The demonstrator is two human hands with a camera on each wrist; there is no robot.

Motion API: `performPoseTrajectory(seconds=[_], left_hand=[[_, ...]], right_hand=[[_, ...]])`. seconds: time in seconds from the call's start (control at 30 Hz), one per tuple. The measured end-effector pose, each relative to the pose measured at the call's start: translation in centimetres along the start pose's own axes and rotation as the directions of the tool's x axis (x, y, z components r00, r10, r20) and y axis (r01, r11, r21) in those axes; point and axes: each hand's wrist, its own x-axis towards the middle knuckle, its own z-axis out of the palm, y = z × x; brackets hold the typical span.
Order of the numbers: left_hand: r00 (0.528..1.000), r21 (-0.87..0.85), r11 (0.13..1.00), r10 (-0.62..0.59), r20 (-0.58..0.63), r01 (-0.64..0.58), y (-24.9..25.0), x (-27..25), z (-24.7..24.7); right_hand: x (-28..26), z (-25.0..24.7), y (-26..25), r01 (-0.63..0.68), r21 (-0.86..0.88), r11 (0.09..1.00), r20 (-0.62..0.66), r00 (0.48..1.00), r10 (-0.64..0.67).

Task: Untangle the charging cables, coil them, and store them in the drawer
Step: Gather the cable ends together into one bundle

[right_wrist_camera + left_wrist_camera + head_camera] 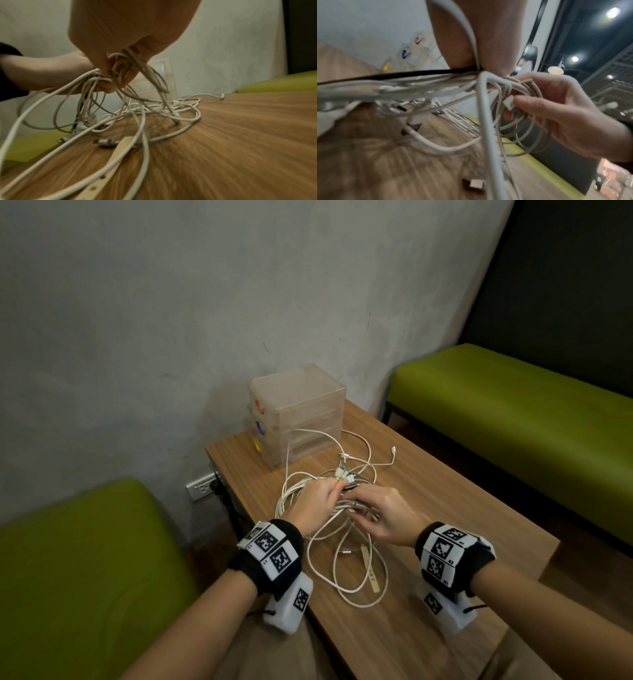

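Cables (329, 501) sit in one white tangle mid-table, in front of the clear drawer unit (298, 419). Left hand (317, 505) pinches a bunch of strands including one black cable (399, 75); right hand (383, 515) has fingers curled round loops and a plug. No readable writing; wrist bands carry square code markers only. Wrist views blurred. Wood table (445, 508), grey wall, green benches (513, 412).

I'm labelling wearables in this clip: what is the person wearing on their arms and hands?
Both hands, the left hand and right hand, are bare, without gloves, and the forearms show no sleeves. Each wrist carries a black fabric band covered with white squares printed with black square-code markers. A white boxy unit, also bearing a marker, hangs under each wrist.
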Motion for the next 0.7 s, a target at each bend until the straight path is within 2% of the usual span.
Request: performPoseTrajectory(seconds=[0.1,0.17,0.27,0.43,0.57,0.7], left_hand=[[1.000,-0.021,0.999,-0.026,0.016,0.026,-0.7,0.1,-0.5],[0.999,-0.023,1.000,-0.012,0.040,0.013,-0.7,0.1,-0.6],[0.998,-0.049,0.999,-0.021,0.053,0.023,-0.3,0.1,-0.4],[0.997,-0.120,0.991,-0.043,0.062,0.050,0.7,0.5,-0.5],[0.996,-0.153,0.986,-0.058,0.073,0.069,0.5,0.5,-0.9],[0.996,-0.196,0.976,-0.094,-0.005,0.091,0.0,0.3,-1.1]], right_hand=[[0.3,-0.9,0.3,0.057,-0.075,0.996,0.159,0.986,-0.044],[0.2,-1.0,0.6,0.070,-0.115,0.991,0.204,0.978,-0.045],[0.4,-0.4,0.3,0.054,-0.013,0.998,0.227,0.973,-0.050],[0.9,0.2,-0.4,0.030,0.056,0.998,0.105,0.994,-0.036],[0.0,0.6,-0.1,0.040,-0.026,0.999,-0.024,0.999,-0.040],[-0.6,0.7,0.3,0.077,-0.117,0.990,-0.126,0.988,-0.092]])
